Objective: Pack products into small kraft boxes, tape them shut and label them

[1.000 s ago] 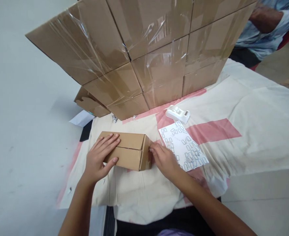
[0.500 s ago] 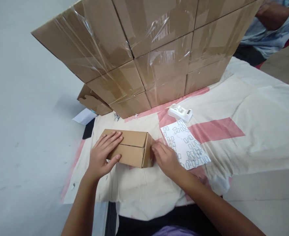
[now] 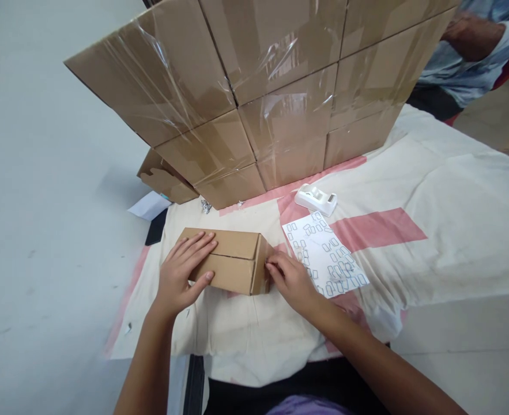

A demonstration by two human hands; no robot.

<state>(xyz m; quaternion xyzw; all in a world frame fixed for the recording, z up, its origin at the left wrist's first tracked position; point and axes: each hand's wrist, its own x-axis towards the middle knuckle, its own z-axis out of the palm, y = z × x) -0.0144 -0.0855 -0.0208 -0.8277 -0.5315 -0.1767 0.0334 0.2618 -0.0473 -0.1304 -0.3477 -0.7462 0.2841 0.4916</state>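
A small brown cardboard box lies on the cloth in front of me, with a seam running along its top. My left hand rests on the left part of the box, fingers stretched flat across the top and thumb spread apart. At the right end of the box is my right hand, its thumb and fingertips pinched together at the end face. What lies in that pinch, if anything, is too small to make out. A white sheet with small drawn rectangles lies just right of this hand.
Stacked cardboard boxes under clear wrap stand behind. A white tape dispenser sits before them. An open carton and white paper are at the left by the wall. Another person is at the upper right.
My right hand's pinched fingers have shifted very slightly at the box's end face. The left hand and the box stay in place; the view has tilted a little.
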